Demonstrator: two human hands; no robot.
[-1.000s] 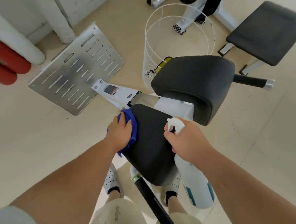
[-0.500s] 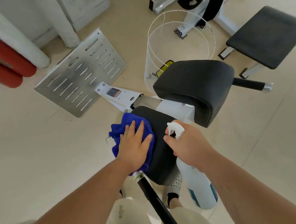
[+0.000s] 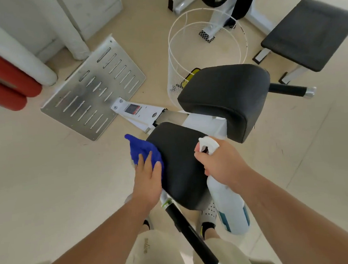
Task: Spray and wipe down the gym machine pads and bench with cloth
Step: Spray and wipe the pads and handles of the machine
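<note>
Down by the person's legs, the left hand (image 3: 146,181) lies flat on the blue cloth (image 3: 143,149), fingers straight and slightly spread, pressing it against the left edge of the lower pad (image 3: 179,168). A corner of the cloth sticks out past the fingertips. How much of it is tucked under the palm cannot be told.

The right hand (image 3: 222,161) is curled round the neck of the spray bottle (image 3: 227,206), seemingly with a finger at the trigger. The white nozzle points over the pad, and the bottle's body hangs down beside the pad's right edge.

Just beyond, higher and to the right, sits the upper pad (image 3: 224,95), black like the first and mounted on the same white frame. A black handle bar (image 3: 188,234) runs from under the lower pad toward the person's legs.

On the floor farther off are a white wire basket (image 3: 204,53) and, to the left, a slotted metal footplate (image 3: 94,90). The bench (image 3: 310,33) stands at the far right, well apart from both hands.
</note>
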